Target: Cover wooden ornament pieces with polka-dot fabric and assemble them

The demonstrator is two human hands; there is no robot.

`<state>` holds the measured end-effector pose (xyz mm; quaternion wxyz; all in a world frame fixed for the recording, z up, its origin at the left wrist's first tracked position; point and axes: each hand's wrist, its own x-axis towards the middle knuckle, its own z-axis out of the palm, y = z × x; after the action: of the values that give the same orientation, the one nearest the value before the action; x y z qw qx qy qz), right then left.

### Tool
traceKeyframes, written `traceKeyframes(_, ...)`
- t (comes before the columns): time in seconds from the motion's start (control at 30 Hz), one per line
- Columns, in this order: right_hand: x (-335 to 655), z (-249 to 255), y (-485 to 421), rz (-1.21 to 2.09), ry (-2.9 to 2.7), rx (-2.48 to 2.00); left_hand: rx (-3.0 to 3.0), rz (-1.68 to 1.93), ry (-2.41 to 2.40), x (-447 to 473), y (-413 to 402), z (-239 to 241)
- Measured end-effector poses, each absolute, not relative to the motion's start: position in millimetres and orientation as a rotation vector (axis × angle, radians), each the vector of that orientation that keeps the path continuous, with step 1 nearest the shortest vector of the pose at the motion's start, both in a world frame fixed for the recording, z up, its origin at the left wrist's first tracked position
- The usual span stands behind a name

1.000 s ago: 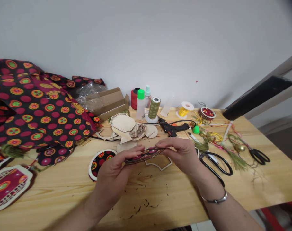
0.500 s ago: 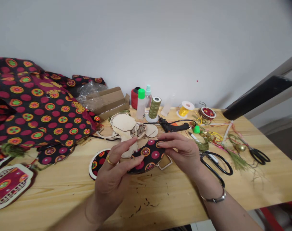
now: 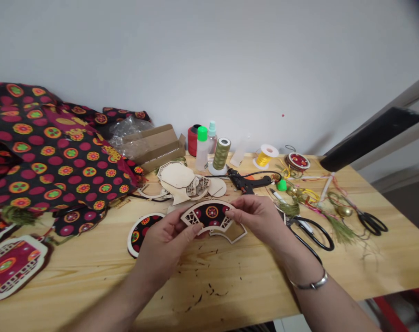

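Both my hands hold a fan-shaped wooden piece (image 3: 209, 215) with a lattice frame and dark flowered fabric showing through it, just above the wooden table (image 3: 250, 276). My left hand (image 3: 164, 244) pinches its left end, fingers closed. My right hand (image 3: 259, 216) pinches its right end; a metal bracelet is on that wrist. A plain wooden fan-shaped frame (image 3: 234, 233) lies on the table right below. An oval fabric-covered piece (image 3: 138, 230) lies beside my left hand.
Flowered cloth (image 3: 53, 157) is piled at the left, with a fabric-faced plaque (image 3: 8, 267) in front. Behind lie wooden cutouts (image 3: 181, 180), thread spools (image 3: 221, 154), glue bottles (image 3: 202, 147), a glue gun (image 3: 247, 182); scissors (image 3: 309, 235) and tassels lie right.
The fan-shaped piece has been turned over in my hands: first seen edge-on, then its fabric back, now its lattice front faces me. Both hands kept hold of it.
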<state>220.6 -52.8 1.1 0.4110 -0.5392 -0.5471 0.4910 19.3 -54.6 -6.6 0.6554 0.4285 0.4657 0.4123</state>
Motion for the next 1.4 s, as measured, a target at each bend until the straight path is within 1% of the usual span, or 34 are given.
traceKeyframes(0.17,221.0,1.0,-51.6,1.361,-1.266,-1.477,0.848,0.897,0.958,19.6,-51.7,-9.4)
traceKeyframes(0.33,220.4,1.4,-53.3,1.384,-1.281,-1.523,0.805,0.881,0.924,17.7,-50.5,-12.3)
traceKeyframes(0.8,223.2,-4.3,-53.7,1.424,-1.281,-1.489,0.703,0.875,0.879,15.5,-52.1,-11.0)
traceKeyframes(1.13,219.8,1.7,-55.2,1.506,-1.271,-1.456,0.738,0.904,1.001,14.8,-51.1,-10.3)
traceKeyframes(1.2,221.5,-0.2,-53.3,1.430,-1.323,-1.439,0.706,0.986,1.018,14.8,-49.9,-10.0)
traceKeyframes(1.23,222.9,-1.4,-52.7,1.337,-1.378,-1.464,0.689,1.042,1.021,14.5,-49.0,-9.9)
traceKeyframes(1.33,226.8,-3.5,-52.9,0.876,-1.673,-1.636,0.639,1.201,1.021,12.7,-45.2,-9.2)
traceKeyframes(1.4,227.5,-2.8,-55.0,0.621,-1.942,-1.664,0.616,1.265,1.015,11.3,-42.8,-8.5)
